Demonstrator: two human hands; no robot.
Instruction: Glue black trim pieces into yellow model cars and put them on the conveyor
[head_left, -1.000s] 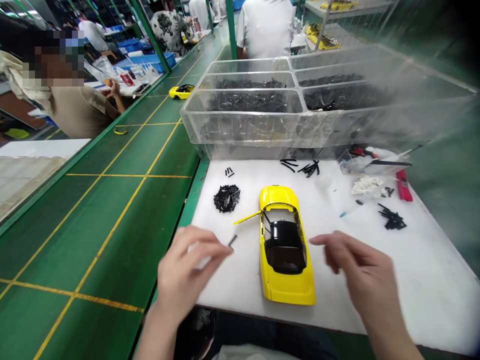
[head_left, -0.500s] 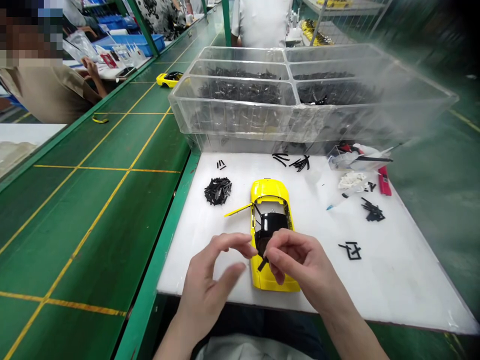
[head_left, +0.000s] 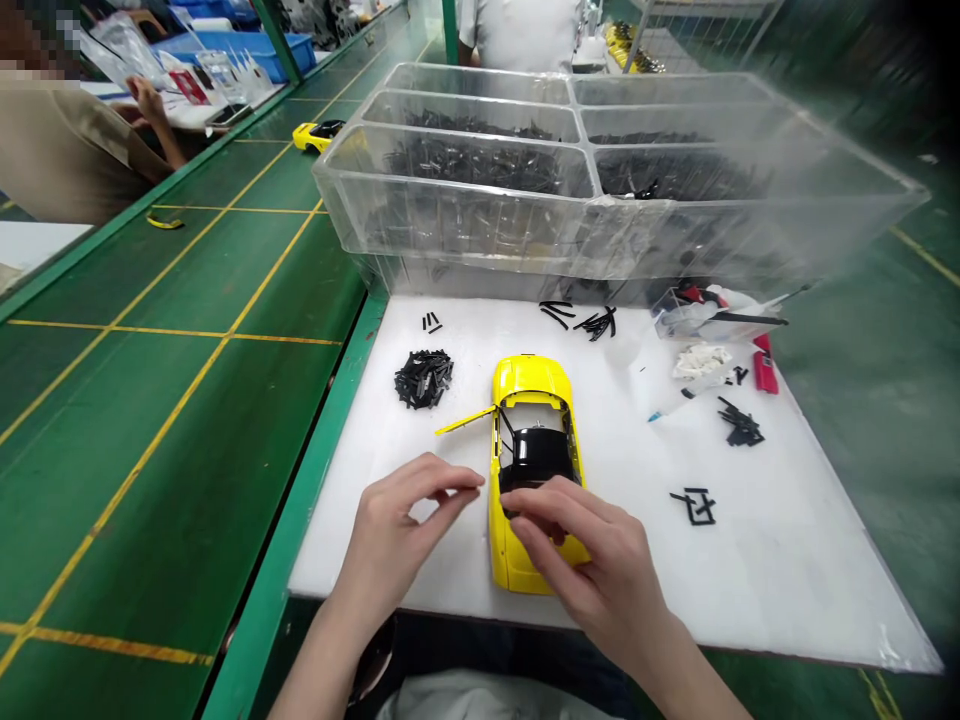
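A yellow model car body (head_left: 529,375) with a black roof lies on the white work board, one door (head_left: 465,420) swung out to the left. Left of the body, my left hand (head_left: 409,515) has thumb and forefinger pinched together; anything between them is too small to make out. My right hand (head_left: 592,540) is over the rear of the car, thumb and forefinger slightly apart, with the dark car glass behind them. No strip is visible in it. A pile of short black strips (head_left: 424,379) lies beyond my left hand. More black strips (head_left: 697,507) lie to the right.
A clear divided bin (head_left: 465,220) full of black parts stands at the back. A glue syringe (head_left: 694,390), a red item (head_left: 765,368) and black pieces (head_left: 741,424) lie right. The green conveyor (head_left: 172,400) carries another yellow car (head_left: 316,135). A co-worker's arm (head_left: 161,125) shows beyond.
The black strip between my right fingertips is no longer visible there. My left thumb and forefinger have closed from apart into a pinch. The view has shifted slightly.
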